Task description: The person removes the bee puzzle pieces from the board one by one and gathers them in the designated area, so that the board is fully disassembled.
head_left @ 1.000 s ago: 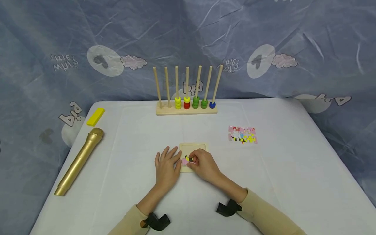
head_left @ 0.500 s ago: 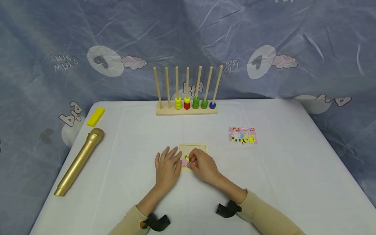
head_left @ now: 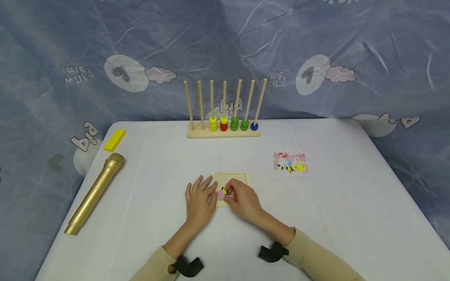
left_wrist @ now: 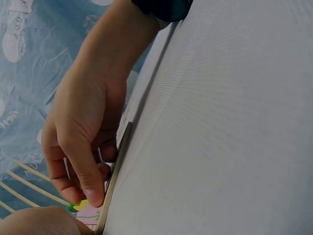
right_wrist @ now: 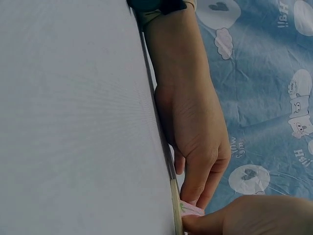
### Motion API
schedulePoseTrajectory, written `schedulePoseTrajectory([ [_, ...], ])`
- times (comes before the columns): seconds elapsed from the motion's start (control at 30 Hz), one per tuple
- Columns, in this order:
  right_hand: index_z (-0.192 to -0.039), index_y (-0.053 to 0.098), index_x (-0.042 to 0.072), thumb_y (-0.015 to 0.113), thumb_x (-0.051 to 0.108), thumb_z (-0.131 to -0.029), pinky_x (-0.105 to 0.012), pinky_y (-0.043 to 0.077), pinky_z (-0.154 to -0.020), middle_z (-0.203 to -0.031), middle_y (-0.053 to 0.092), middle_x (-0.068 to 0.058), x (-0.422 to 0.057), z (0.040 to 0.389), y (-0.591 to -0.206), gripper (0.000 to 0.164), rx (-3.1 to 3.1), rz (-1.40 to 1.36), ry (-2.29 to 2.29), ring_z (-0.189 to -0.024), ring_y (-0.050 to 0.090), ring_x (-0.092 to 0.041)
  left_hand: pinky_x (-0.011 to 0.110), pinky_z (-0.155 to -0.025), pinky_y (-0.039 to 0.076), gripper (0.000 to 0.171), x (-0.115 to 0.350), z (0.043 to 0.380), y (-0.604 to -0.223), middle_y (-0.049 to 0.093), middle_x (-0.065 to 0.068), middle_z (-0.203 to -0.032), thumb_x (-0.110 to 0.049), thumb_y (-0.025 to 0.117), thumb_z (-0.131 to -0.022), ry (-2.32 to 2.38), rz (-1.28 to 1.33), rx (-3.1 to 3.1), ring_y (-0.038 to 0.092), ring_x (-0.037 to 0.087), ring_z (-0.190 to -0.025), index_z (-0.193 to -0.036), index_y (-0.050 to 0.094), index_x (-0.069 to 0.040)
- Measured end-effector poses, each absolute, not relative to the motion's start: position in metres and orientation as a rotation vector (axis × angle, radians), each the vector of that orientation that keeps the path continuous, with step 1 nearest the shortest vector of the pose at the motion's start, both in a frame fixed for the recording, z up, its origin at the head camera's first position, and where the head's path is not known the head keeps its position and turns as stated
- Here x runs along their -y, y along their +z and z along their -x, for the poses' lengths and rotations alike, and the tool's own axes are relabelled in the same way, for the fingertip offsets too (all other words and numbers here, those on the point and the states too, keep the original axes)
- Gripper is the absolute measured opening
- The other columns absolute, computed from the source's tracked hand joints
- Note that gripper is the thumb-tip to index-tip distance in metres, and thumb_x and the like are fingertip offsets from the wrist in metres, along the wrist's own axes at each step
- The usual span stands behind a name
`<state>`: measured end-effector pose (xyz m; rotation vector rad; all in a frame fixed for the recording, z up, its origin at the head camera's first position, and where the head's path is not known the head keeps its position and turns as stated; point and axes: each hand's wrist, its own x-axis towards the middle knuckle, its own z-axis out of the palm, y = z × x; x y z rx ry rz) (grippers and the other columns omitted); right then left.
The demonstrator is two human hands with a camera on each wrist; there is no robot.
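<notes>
A small wooden puzzle tray (head_left: 230,173) lies flat near the middle of the white table, with pink and yellow-and-black jigsaw pieces (head_left: 221,194) in its lower left part. My right hand (head_left: 247,200) is bent over the tray, its thumb and index finger pinching a puzzle piece that the fingers mostly cover; the left wrist view shows this right hand (left_wrist: 80,122) from the side. Flat and spread, my left hand (head_left: 200,201) lies at the tray's left edge, thumb and index tip touching it. Part of a pink piece (right_wrist: 190,209) shows in the right wrist view.
Joined puzzle pieces (head_left: 286,160) lie to the right of the tray. A bead-and-peg stand (head_left: 225,134) stands at the back edge. On the left are a gold microphone (head_left: 95,193) and a yellow block (head_left: 114,139). A printed cloth (head_left: 225,47) hangs behind.
My right hand shifts very slightly over the tray, its thumb and index finger staying at the pieces. The left hand keeps its place.
</notes>
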<state>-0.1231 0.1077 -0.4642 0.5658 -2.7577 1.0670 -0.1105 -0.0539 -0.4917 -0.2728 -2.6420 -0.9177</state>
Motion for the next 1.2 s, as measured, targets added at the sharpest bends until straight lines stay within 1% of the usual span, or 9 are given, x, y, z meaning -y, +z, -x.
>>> schedulePoseTrajectory([
  [0.1,-0.086,0.062,0.01,0.079,0.001,-0.075,-0.018,0.037,-0.051,-0.07,0.06,0.004,-0.109,0.124,-0.466,0.022,2.686,-0.589,1.148,-0.056,0.043,0.0,0.066,-0.107,0.024,0.03,0.053,0.111,-0.494,0.064,0.01,-0.132,-0.014,0.07,-0.085,-0.902,0.277,2.604,0.048,0.037,-0.132,-0.114,0.073,-0.008],
  [0.2,-0.084,0.064,0.01,0.077,-0.003,-0.075,-0.018,0.039,-0.05,-0.068,0.059,0.003,-0.11,0.124,-0.468,0.02,2.582,-0.633,1.228,-0.056,0.044,0.0,0.066,-0.105,0.025,0.03,0.053,0.112,-0.495,0.065,0.011,-0.13,-0.012,0.07,-0.083,-0.901,0.285,2.586,0.049,0.038,-0.13,-0.113,0.074,-0.007],
  [0.3,-0.085,0.066,0.009,0.074,-0.004,-0.078,-0.019,0.044,-0.052,-0.073,0.063,0.0,-0.112,0.125,-0.468,0.018,2.485,-0.648,1.295,-0.061,0.05,-0.003,0.067,-0.107,0.023,0.03,0.053,0.111,-0.494,0.063,0.01,-0.132,-0.012,0.07,-0.085,-0.915,0.287,2.605,0.047,0.038,-0.132,-0.114,0.073,-0.008],
  [0.4,-0.089,0.068,0.01,0.073,0.001,-0.083,-0.02,0.048,-0.056,-0.082,0.067,-0.003,-0.112,0.126,-0.465,0.013,2.42,-0.615,1.358,-0.069,0.057,-0.008,0.066,-0.109,0.021,0.03,0.054,0.11,-0.493,0.061,0.01,-0.135,-0.014,0.069,-0.087,-0.919,0.284,2.631,0.045,0.037,-0.135,-0.117,0.072,-0.009],
  [0.57,-0.095,0.068,0.011,0.069,0.005,-0.089,-0.021,0.051,-0.062,-0.09,0.068,-0.002,-0.115,0.126,-0.456,0.008,2.404,-0.505,1.534,-0.079,0.06,-0.013,0.066,-0.11,0.02,0.031,0.054,0.11,-0.493,0.06,0.009,-0.137,-0.015,0.068,-0.088,-0.928,0.276,2.654,0.044,0.036,-0.136,-0.118,0.071,-0.009],
  [0.73,-0.101,0.067,0.006,0.063,0.004,-0.093,-0.019,0.049,-0.061,-0.091,0.066,-0.009,-0.13,0.128,-0.443,0.009,2.445,-0.336,1.738,-0.073,0.058,-0.017,0.065,-0.11,0.02,0.031,0.054,0.111,-0.492,0.06,0.008,-0.137,-0.014,0.068,-0.088,-0.934,0.272,2.652,0.044,0.036,-0.136,-0.119,0.071,-0.01],
  [0.8,-0.104,0.066,0.002,0.062,0.004,-0.093,-0.021,0.05,-0.058,-0.089,0.065,-0.014,-0.14,0.13,-0.439,0.012,2.446,-0.3,1.777,-0.069,0.059,-0.02,0.065,-0.11,0.02,0.031,0.054,0.111,-0.492,0.061,0.008,-0.137,-0.013,0.068,-0.088,-0.936,0.268,2.647,0.044,0.036,-0.136,-0.119,0.071,-0.01],
  [0.97,-0.106,0.066,-0.003,0.063,0.001,-0.092,-0.023,0.053,-0.055,-0.085,0.064,-0.019,-0.177,0.137,-0.432,0.014,2.409,-0.226,1.756,-0.06,0.06,-0.014,0.064,-0.111,0.019,0.031,0.054,0.111,-0.492,0.06,0.009,-0.137,-0.012,0.068,-0.088,-0.948,0.264,2.649,0.044,0.036,-0.136,-0.119,0.071,-0.009],
  [1.2,-0.108,0.066,-0.006,0.066,-0.002,-0.09,-0.017,0.054,-0.059,-0.083,0.062,-0.006,-0.229,0.143,-0.424,0.019,2.318,-0.008,1.702,-0.06,0.064,-0.009,0.064,-0.111,0.018,0.032,0.053,0.111,-0.492,0.06,0.008,-0.138,-0.013,0.067,-0.089,-0.948,0.271,2.663,0.043,0.035,-0.137,-0.12,0.07,-0.009],
])
